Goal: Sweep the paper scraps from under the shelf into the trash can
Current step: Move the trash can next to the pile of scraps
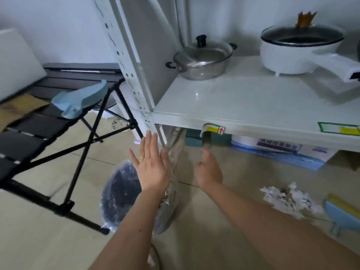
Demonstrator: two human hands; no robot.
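pale bluish-white walls (58, 20) and a beige tiled floor (39, 240) with thin dark grout lines. on the left a black folding table (29, 137) on crossed metal legs — a light blue dustpan (81, 98) lies on it. behind it, a white cushion (17, 63) leans against the wall. the light is soft and even.

open floor before shelf (253, 112), boxes (280, 152) blocking underneath, folding table (39, 129) left

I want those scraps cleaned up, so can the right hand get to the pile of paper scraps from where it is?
Probably yes. The right hand is open and empty, and only bare floor shows between it and the paper scraps, which lie in the open, not tucked beneath the shelf.
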